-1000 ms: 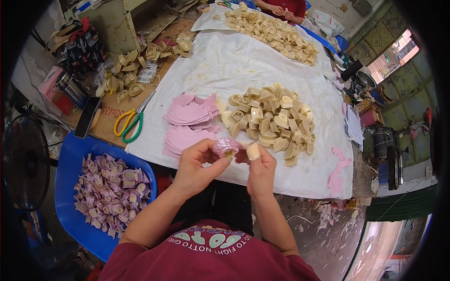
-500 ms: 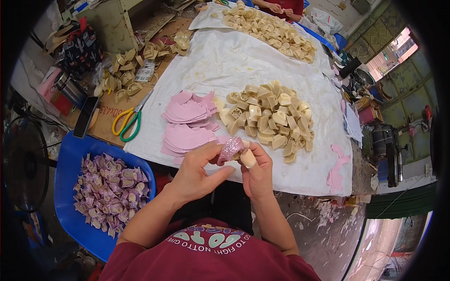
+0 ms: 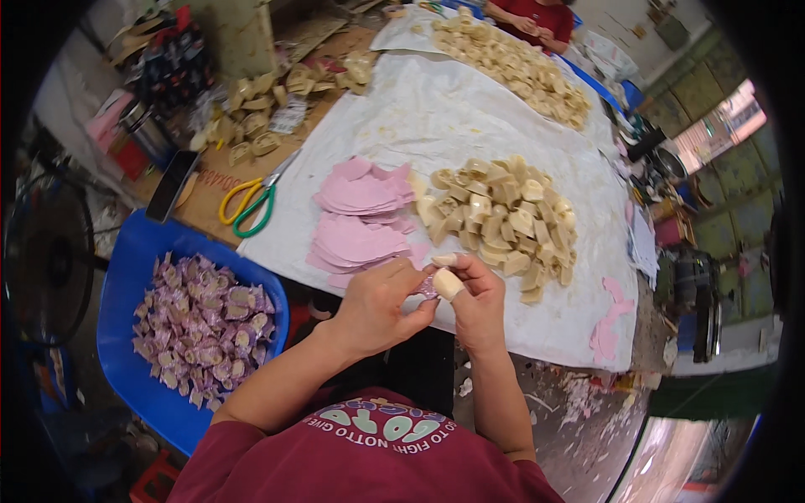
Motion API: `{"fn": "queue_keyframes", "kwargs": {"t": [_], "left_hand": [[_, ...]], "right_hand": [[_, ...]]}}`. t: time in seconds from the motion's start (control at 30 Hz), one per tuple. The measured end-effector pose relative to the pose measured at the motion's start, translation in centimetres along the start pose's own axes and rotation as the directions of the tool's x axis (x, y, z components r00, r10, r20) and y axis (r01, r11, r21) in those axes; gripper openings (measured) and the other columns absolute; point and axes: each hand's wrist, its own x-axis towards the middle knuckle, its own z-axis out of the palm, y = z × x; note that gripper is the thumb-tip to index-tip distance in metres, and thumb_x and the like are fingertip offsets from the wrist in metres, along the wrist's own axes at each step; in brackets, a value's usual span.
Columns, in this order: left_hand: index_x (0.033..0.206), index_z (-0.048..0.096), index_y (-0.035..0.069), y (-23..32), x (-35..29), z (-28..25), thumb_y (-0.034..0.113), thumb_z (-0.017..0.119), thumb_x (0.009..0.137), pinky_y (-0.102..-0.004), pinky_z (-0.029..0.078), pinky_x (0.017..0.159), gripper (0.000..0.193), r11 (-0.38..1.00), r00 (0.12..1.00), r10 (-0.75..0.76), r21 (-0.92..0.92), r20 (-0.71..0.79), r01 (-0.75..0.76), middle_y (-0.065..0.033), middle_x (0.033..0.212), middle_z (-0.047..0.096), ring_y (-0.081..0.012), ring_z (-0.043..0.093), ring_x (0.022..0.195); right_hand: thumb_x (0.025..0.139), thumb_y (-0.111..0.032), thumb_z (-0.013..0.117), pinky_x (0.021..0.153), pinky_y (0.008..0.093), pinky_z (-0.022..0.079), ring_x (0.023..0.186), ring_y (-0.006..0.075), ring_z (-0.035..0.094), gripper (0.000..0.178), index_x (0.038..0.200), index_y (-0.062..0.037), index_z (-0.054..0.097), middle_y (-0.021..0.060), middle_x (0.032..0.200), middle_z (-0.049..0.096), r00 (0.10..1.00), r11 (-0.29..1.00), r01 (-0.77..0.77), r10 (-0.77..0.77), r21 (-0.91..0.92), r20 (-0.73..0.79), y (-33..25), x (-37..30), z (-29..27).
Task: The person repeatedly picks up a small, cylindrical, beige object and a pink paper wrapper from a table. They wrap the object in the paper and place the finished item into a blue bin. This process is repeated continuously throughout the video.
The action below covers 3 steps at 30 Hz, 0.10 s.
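Over the table's near edge, both hands meet around a small shoe heel (image 3: 428, 287) covered in glittery pink sheet, mostly hidden by fingers. My left hand (image 3: 380, 303) pinches its left side, thumb and fingers closed. My right hand (image 3: 478, 308) grips the other side; cream finger covers sit on its thumb and index finger. Just beyond lie two stacks of pink cut pieces, a far stack (image 3: 362, 186) and a near stack (image 3: 356, 241). To their right is a heap of bare beige heels (image 3: 507, 214). Covered heels (image 3: 205, 327) fill a blue basin (image 3: 134, 251) at my left.
Scissors (image 3: 270, 201) with yellow and green handles lie left of the stacks, near a phone (image 3: 172, 186) and a flask (image 3: 144, 127). Pink scraps (image 3: 610, 318) rest on the white cloth (image 3: 394, 105) at right. Another person (image 3: 541, 25) works beyond a far heel heap (image 3: 511, 67).
The view has shifted, so the table contents appear farther right. The covered heel has turned and sunk between my fingers, showing less of its glittery side. Both hands still hold it.
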Motion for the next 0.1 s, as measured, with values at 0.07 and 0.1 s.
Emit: {"fn": "queue_keyframes", "kwargs": {"t": [0.07,0.1], "left_hand": [[0.093,0.063,0.002,-0.84,-0.76,0.41,0.009,0.071,0.07,-0.0349,0.048,0.06,0.025,1.0,0.999,0.006,-0.004,-0.042,-0.006,-0.0119,0.079,0.06,-0.0261,0.061,0.068],[0.094,0.062,0.002,-1.14,-0.95,0.41,0.009,0.071,0.07,-0.0363,0.048,0.061,0.026,1.0,0.998,0.011,-0.002,-0.061,-0.011,-0.0123,0.081,0.061,-0.0266,0.061,0.069]], "right_hand": [[0.087,-0.007,0.065,0.084,0.0287,0.05,0.094,0.0141,0.062,0.026,0.11,0.0021,0.059,0.0105,0.106,0.065,0.999,0.999,-0.041,0.041,-0.01,0.019,0.34,0.28,0.27],[0.087,-0.007,0.065,0.084,0.0287,0.05,0.094,0.0141,0.062,0.026,0.11,0.0021,0.059,0.0105,0.106,0.065,0.997,0.999,-0.052,0.052,-0.001,0.049,0.78,0.67,0.99]]}}
